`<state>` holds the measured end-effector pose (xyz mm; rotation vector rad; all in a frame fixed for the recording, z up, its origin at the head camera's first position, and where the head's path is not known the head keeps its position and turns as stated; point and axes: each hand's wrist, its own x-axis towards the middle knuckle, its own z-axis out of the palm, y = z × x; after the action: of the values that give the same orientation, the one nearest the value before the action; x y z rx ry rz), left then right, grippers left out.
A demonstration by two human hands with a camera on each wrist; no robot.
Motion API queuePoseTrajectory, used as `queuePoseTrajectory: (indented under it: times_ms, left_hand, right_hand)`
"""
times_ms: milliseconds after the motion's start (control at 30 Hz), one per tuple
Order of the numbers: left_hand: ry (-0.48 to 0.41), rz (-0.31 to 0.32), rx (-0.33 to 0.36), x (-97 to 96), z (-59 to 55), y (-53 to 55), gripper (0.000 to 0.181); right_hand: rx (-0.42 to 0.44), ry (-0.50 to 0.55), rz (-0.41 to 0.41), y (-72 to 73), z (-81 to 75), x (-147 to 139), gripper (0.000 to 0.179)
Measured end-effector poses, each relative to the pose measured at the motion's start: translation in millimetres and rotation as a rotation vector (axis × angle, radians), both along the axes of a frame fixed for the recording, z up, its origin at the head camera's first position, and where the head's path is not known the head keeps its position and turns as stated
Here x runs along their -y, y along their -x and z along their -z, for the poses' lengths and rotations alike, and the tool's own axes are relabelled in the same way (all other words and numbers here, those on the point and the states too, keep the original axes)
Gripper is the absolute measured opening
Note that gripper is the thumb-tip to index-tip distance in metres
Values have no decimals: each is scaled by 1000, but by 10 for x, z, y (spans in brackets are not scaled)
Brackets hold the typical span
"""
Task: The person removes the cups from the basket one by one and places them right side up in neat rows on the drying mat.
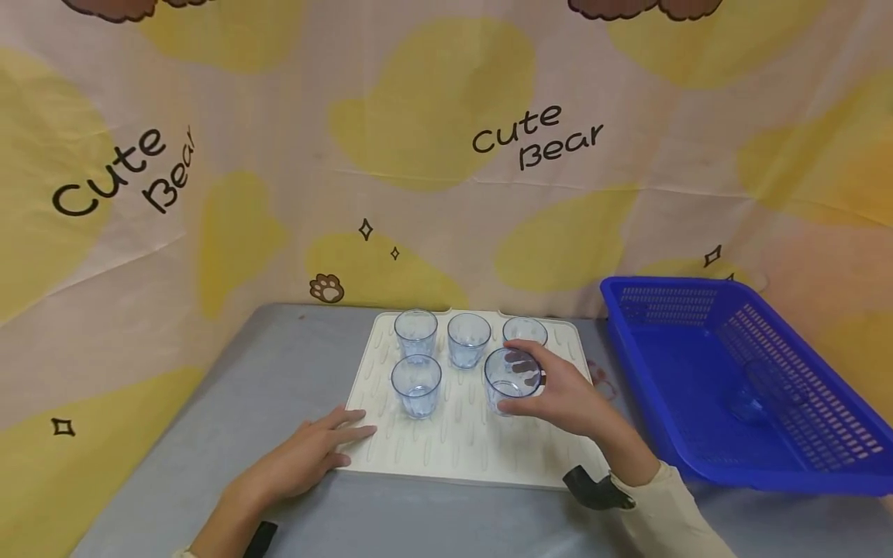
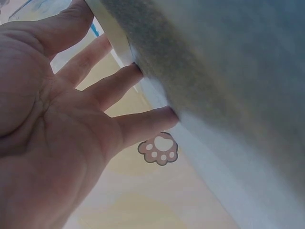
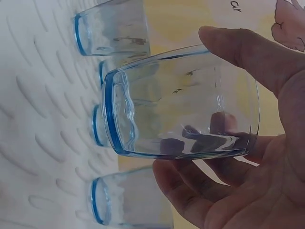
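My right hand [image 1: 568,391] grips a clear bluish drinking glass [image 1: 504,391], thumb on one side and fingers round the other. In the right wrist view that glass [image 3: 171,105] is upright with its base close over the white ribbed mat [image 3: 33,124]. Three glasses stand in a row along the mat's back, and the rightmost [image 1: 523,330] is partly hidden behind my right hand. Another glass [image 1: 416,387] is at the front left of the row. My left hand [image 1: 300,461] rests with spread fingers at the left edge of the mat [image 1: 453,457]; its fingertips [image 2: 164,116] touch near that edge.
To the right of the mat is a blue plastic basket [image 1: 687,457] with perforated sides, and a clear glass [image 1: 749,404] lies inside it. A grey cloth [image 1: 279,372] covers the table. Behind hangs a patterned curtain [image 1: 418,209] that meets the table's back edge.
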<state>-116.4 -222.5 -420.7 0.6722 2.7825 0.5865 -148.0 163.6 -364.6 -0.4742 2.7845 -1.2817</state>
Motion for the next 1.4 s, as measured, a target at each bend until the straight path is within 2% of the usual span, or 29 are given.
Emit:
queuePoseTrajectory:
  times_ms: [167,533,900,1067,1233,1400]
  left_hand:
    - [6,-4,-2,-12,-3,1,49]
    - [-12,68,-55,-33,-4,4,48]
    - [-16,31,-16,-22,-18,-9,48]
    - [-9,14,-1,0,-9,-17,49]
    - [-10,5,-2,-11,-16,-8,49]
    - [-2,-20,26,-31,-19,8,49]
  right_hand:
    - [7,9,-33,53,51,117,83]
    - [25,47,-34,132,175,236,81]
    - [74,102,-16,209,345,345,82]
    - [70,74,-11,212,450,451,81]
    - [67,65,27,192,468,493,81]
    - [77,62,28,193,463,495,84]
